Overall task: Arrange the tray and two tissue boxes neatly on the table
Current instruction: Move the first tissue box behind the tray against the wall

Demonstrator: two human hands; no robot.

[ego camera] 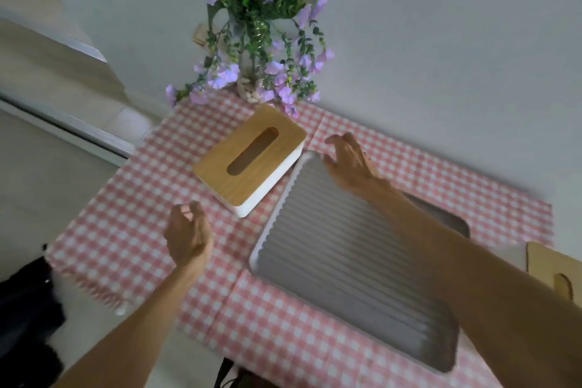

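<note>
A pink gingham cloth [163, 230] covered the table below a pale wall [441, 41], purple flowers [252, 25] at upper centre. The right hand [351, 161], fingers spread, hovered over the ridged tray [330, 261]; the left hand [189, 235] hung open, empty, near a wood-lidded tissue box [248, 161].

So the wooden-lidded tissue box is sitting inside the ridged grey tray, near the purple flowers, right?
Not quite. The head view shows the tissue box on the checked cloth beside the tray, not inside it. It is near the purple flowers, as you said.
</note>
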